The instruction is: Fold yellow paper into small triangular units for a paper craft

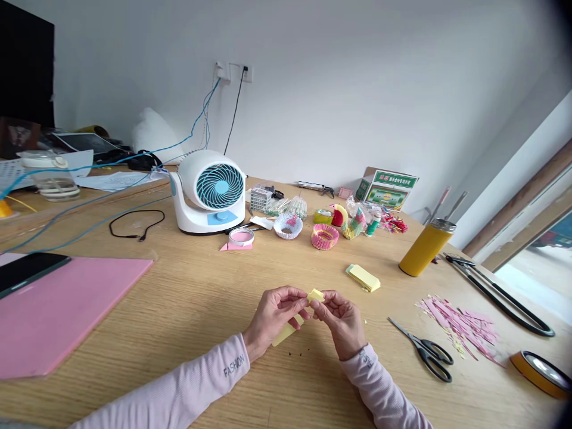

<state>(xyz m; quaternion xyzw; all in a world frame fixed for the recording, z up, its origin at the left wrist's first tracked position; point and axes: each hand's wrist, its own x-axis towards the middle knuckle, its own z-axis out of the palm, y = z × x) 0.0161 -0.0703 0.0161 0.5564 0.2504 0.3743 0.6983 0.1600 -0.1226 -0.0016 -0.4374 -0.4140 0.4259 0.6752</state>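
A small folded yellow paper piece (316, 295) is pinched between the fingertips of both hands near the middle of the table. My left hand (277, 314) grips its left side, with the thumb and index finger closed. My right hand (340, 322) has its thumb and index finger closed on the right side. Another yellow paper (286, 332) lies under my left hand, partly hidden by it. Behind my hands rests a stack of yellow paper strips (364, 277). Black-handled scissors (424, 348) lie to the right of my right hand.
A white fan (210, 190), two pleated paper rings and wrapped craft items stand at the back. At the right are a tilted yellow tumbler (424, 249), pink paper scraps (462, 325) and a tape roll (541, 373). A pink board (75, 310) bears a phone at the left.
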